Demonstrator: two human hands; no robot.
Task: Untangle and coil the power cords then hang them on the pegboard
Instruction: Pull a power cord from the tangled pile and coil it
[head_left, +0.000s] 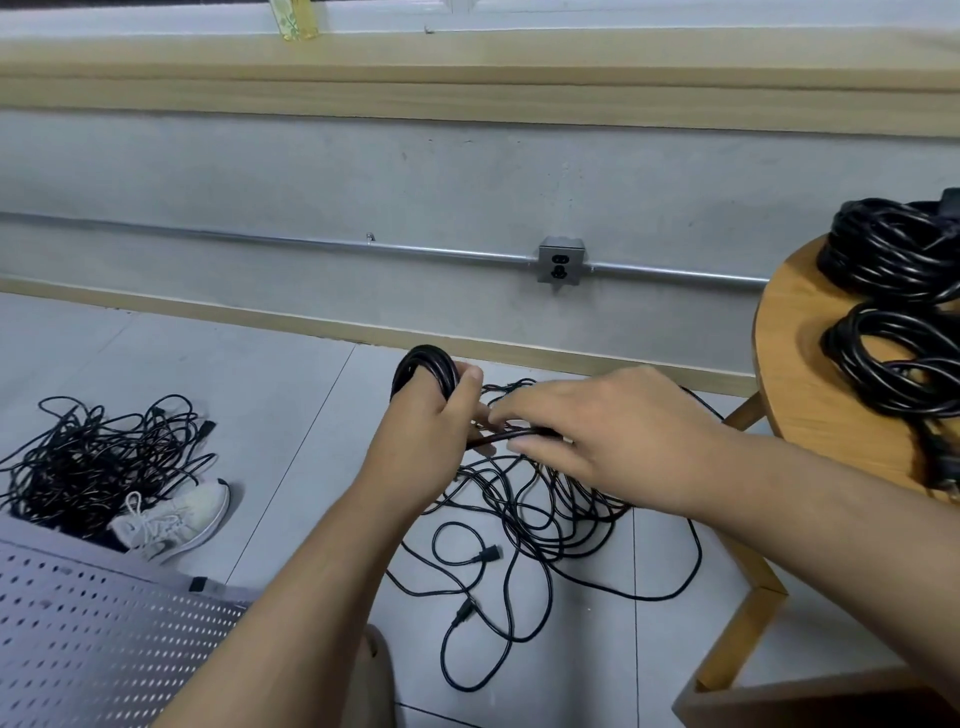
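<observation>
My left hand (434, 415) grips a black coiled cord (423, 370), whose loops stick up above the fist. My right hand (597, 431) pinches the loose end of that same cord (498, 438) just right of the left hand. Below both hands a tangle of black cords (540, 514) sprawls on the tiled floor, with plugs lying at its near side. A second tangled heap (98, 462) lies at the far left. Two finished coils (893, 254) (904, 364) rest on the round wooden table (795, 374). A grey pegboard (88, 623) lies flat at the lower left.
A white sneaker (176, 519) sits between the left heap and the pegboard. A wall outlet box (560, 260) on a metal conduit is straight ahead. The table's wooden legs (748, 623) stand at the right, next to the floor tangle.
</observation>
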